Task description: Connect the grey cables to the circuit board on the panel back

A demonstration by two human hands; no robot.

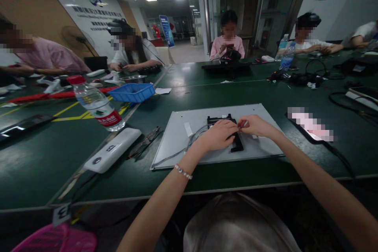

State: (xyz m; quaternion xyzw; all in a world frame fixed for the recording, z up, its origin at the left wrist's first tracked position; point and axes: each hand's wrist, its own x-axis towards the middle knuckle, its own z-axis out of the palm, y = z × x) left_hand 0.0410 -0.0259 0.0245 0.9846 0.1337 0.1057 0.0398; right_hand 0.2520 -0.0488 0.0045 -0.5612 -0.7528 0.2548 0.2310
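Observation:
A grey-white panel (171,141) lies on the table, with a black plastic frame (238,143) on top of it. My left hand (220,134) rests over the frame, fingers stretched out and palm down, and hides much of it. Close beside its fingertips, my right hand (254,125) is closed in a pinch at the frame's right side. A small pale bit shows at the pinching fingers, too small to name. Thin grey cables (174,154) run across the panel and pass under my left hand. A white paper strip (188,129) lies near them.
Left of the panel are glasses (144,142), a white power bank (113,149), a water bottle (99,106) and a blue tray (132,92). On the right lies a phone (310,126) with a cable. A pink basket (59,240) stands below the table edge. Several people sit around.

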